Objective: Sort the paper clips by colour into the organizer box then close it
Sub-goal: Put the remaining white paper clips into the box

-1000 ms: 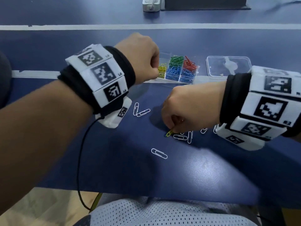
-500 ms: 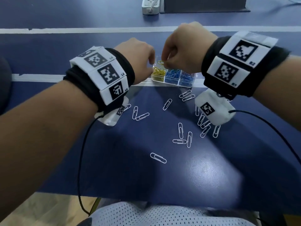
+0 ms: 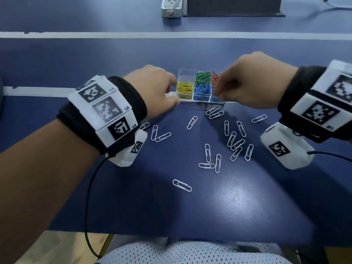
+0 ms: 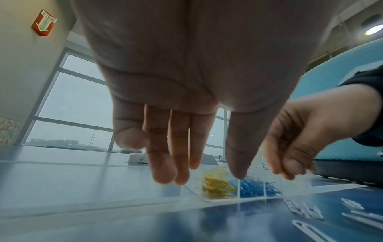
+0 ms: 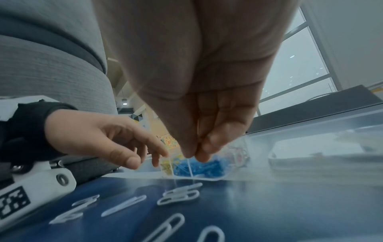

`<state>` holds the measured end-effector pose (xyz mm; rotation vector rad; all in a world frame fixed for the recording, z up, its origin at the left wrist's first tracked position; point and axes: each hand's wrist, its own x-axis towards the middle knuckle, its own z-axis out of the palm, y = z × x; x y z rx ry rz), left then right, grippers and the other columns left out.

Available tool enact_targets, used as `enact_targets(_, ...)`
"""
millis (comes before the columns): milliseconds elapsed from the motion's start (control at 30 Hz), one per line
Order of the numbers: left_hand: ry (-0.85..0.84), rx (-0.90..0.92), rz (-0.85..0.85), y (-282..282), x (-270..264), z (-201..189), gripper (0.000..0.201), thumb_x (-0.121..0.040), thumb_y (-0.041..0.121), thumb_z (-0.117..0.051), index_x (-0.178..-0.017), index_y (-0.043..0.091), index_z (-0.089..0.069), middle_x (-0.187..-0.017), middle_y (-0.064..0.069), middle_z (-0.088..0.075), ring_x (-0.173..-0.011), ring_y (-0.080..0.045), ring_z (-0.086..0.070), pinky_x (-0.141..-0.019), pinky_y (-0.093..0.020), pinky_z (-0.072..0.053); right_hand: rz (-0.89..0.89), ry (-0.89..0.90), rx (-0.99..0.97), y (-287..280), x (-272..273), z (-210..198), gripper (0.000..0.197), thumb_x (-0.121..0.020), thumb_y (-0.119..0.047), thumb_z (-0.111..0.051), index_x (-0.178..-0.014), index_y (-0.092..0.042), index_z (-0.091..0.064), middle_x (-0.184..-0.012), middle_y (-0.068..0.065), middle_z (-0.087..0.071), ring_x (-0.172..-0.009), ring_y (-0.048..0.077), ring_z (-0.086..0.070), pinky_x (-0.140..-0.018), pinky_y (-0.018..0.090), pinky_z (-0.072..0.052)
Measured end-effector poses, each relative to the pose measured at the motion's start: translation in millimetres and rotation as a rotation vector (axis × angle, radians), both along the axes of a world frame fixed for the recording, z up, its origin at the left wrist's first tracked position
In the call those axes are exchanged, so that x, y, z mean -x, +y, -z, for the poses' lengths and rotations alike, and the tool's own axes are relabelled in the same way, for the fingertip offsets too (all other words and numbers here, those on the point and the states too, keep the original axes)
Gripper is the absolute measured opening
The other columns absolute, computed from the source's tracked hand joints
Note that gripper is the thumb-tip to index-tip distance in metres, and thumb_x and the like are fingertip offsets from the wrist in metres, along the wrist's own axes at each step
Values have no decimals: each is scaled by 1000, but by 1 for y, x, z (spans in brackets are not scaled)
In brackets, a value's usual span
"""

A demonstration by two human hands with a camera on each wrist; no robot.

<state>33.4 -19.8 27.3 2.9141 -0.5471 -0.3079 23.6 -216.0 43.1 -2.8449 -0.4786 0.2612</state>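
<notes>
The clear organizer box (image 3: 187, 72) sits past the middle of the blue table, holding yellow clips (image 3: 184, 88), green clips (image 3: 202, 76), red clips (image 3: 215, 79) and blue clips (image 3: 202, 90) in separate compartments. My left hand (image 3: 172, 91) is at the box's left edge; in the left wrist view its fingers (image 4: 165, 163) hang straight and loose, holding nothing. My right hand (image 3: 216, 92) hovers over the box's right half, thumb and fingertips (image 5: 204, 147) pressed together with no clip visible between them. Several white clips (image 3: 207, 155) lie scattered in front of the box.
The clear lid (image 5: 311, 155) lies to the right of the box, hidden behind my right hand in the head view. A white power strip (image 3: 171, 6) and a dark block (image 3: 232, 6) stand at the back. The table's front edge (image 3: 171, 235) is close to my lap.
My right hand lifted a yellow clip from the table, carried it to the yellow compartment, then drew back to the right without it. My left hand stayed by the box's left edge.
</notes>
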Motion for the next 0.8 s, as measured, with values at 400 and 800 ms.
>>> enact_targets(400,52,-123,158,-30,20,-4,27,-81,47,-57,-89,23,-67,-83,2,-59,-81,-19,-49,-71,-29,-40,-229,19,330,13,8,21,25,-81,-25,-59,-104,-20,-66,-103,14,-61,-95,36,-61,-75,36,-51)
enact_targets(800,32,-261,191,-57,24,-3,24,-80,32,-62,-71,19,-44,-62,1,-29,-75,-26,-40,-71,-39,-44,-219,69,288,11,13,14,12,-75,-27,-52,-72,-20,-62,-84,12,-59,-77,37,-62,-72,44,-55)
